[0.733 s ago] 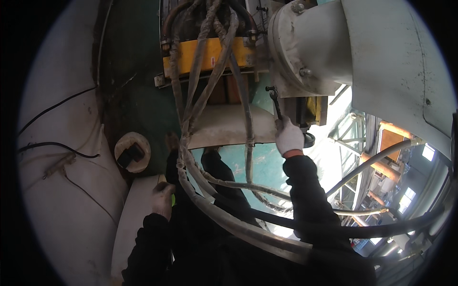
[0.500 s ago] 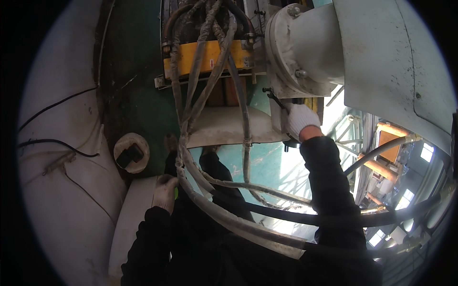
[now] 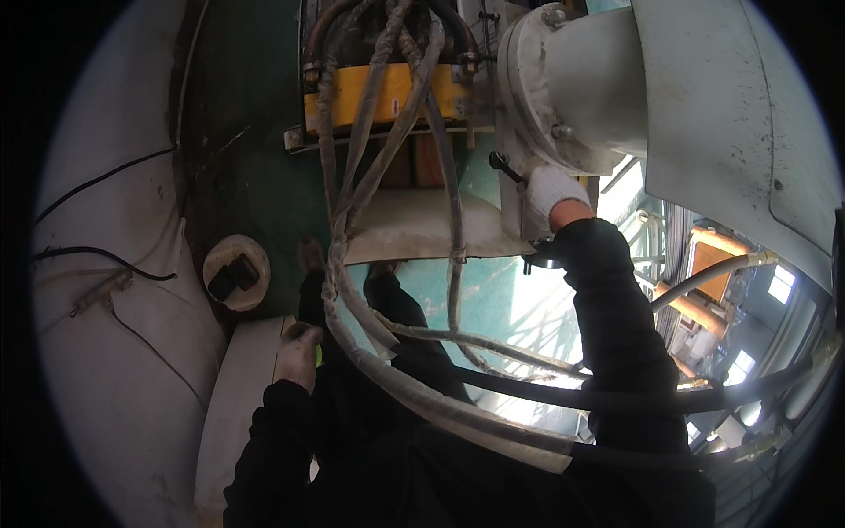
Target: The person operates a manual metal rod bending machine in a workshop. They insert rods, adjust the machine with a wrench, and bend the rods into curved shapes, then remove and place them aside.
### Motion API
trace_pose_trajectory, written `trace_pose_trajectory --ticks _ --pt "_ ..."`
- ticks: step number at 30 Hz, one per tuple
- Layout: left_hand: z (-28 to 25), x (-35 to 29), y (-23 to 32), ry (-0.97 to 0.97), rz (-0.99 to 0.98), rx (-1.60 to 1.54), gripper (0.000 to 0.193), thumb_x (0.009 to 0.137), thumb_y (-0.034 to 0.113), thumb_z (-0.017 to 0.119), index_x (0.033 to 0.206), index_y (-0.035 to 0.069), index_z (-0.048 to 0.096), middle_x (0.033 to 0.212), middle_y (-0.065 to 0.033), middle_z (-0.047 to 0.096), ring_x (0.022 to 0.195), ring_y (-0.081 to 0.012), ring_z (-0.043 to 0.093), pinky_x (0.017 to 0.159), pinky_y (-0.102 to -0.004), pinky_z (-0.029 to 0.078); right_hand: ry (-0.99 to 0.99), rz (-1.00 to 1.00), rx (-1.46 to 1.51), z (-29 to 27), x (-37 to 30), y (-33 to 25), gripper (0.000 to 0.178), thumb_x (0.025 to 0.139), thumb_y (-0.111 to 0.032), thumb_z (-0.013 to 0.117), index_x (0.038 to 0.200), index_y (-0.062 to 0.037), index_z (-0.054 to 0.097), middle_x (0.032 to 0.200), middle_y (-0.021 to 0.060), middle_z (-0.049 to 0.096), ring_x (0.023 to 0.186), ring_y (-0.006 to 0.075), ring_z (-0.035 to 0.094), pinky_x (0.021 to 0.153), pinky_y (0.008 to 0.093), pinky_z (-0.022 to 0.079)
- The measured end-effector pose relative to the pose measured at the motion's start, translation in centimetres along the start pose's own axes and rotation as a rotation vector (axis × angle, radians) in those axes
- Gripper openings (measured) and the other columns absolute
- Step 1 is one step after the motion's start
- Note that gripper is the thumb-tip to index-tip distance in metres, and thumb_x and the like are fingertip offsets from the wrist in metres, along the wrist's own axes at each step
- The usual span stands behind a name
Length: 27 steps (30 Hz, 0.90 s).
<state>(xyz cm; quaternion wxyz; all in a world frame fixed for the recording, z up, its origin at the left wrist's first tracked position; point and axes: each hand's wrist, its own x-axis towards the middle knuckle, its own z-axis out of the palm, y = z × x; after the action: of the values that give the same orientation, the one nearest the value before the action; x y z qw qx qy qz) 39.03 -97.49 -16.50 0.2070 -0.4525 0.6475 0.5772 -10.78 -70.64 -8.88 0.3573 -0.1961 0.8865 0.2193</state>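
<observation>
My right hand (image 3: 556,195), in a white knit glove, is closed around a dark open-ended wrench (image 3: 508,166). The wrench head points up and to the left, beside the metal plate under a large grey flange (image 3: 525,84). What the wrench's other end meets is hidden by the glove. My bare left hand (image 3: 298,354) is low at the left, its fingers curled at the edge of a pale panel (image 3: 242,374). Beside its palm shows a small bright green thing (image 3: 319,355), too little seen to name.
Plastic-wrapped hoses (image 3: 361,339) hang from a yellow machine block (image 3: 352,95) and loop between my arms. A round pale container (image 3: 236,272) with dark blocks on top stands left. A curved white cover (image 3: 427,224) lies beyond my feet. Grey casing (image 3: 717,106) fills the upper right.
My right hand has moved up toward the flange with the wrench. The view has shifted a little; my left hand stays at the panel's edge.
</observation>
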Motion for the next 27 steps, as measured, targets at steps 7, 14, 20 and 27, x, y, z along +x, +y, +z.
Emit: trace_pose_trajectory --ticks 7,14,20,27 --pt "-0.6 0.9 1.3 -0.036 -0.152 -0.044 0.037 0.099 0.033 0.068 0.104 -0.004 0.07 0.102 -0.016 0.069 0.097 -0.0291 0.066 0.091 -0.0426 0.052 0.113 0.069 0.137 11.7 -2.3 -5.7 0.034 0.115 -0.032 0.052 0.112 -0.0093 0.077 0.099 0.0208 0.084 0.095 0.0432 0.083 0.081 0.0574 0.066" --pt "-1.0 1.4 -0.1 0.029 -0.148 -0.069 0.038 0.1 0.034 0.066 0.101 -0.004 0.069 0.098 -0.0142 0.066 0.093 -0.0266 0.063 0.088 -0.0423 0.051 0.201 0.116 0.279 12.8 -5.3 -4.1 0.033 0.114 -0.04 0.057 0.125 -0.0165 0.078 0.096 0.0247 0.082 0.092 0.0486 0.08 0.083 0.0618 0.063" --pt "-0.2 2.1 1.1 0.031 -0.031 -0.035 0.039 0.103 0.036 0.065 0.103 -0.003 0.072 0.097 -0.0155 0.069 0.095 -0.0287 0.067 0.09 -0.0414 0.052 0.183 0.043 0.165 3.1 -4.4 -0.7 0.035 0.113 -0.039 0.059 0.12 -0.0132 0.082 0.1 0.0252 0.081 0.097 0.0481 0.079 0.087 0.0605 0.063" --pt "0.2 1.8 0.8 -0.041 0.089 0.18 0.04 0.107 0.038 0.064 0.113 0.0 0.076 0.116 -0.0225 0.073 0.117 -0.0366 0.073 0.103 -0.0436 0.054 -0.008 0.09 0.027 -0.8 -1.3 -1.2 0.044 0.112 -0.043 0.062 0.122 -0.0063 0.084 0.122 0.0274 0.082 0.117 0.0482 0.078 0.098 0.0582 0.064"
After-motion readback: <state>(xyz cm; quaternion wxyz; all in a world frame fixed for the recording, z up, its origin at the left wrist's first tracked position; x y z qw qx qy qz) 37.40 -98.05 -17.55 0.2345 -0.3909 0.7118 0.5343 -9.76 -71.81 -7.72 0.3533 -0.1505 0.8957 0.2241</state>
